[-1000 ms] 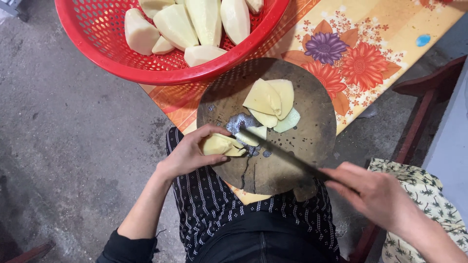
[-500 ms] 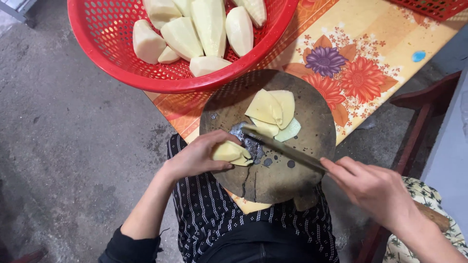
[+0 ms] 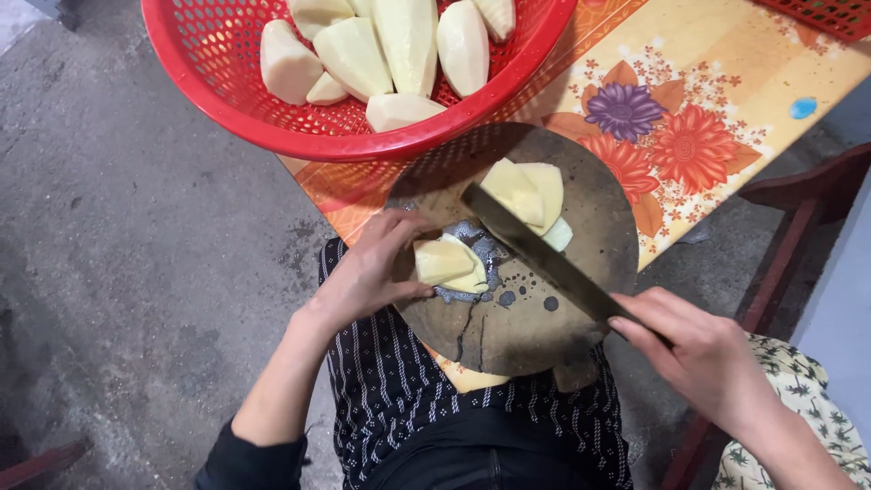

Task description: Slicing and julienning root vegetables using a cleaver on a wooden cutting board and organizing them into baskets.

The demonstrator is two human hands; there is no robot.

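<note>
A pale yellow, peeled potato piece lies on the wet middle of a round, dark, cracked wooden chopping board, pinned there by the fingers of the left hand. A long, dark-bladed knife slants across the board just beside the piece, its handle closed in the grip of the right hand. Its blade tip rests against a small stack of cut slices at the board's far side.

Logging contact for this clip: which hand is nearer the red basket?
Left. The left hand sits just below the basket; the right hand grips the knife farther away.
</note>
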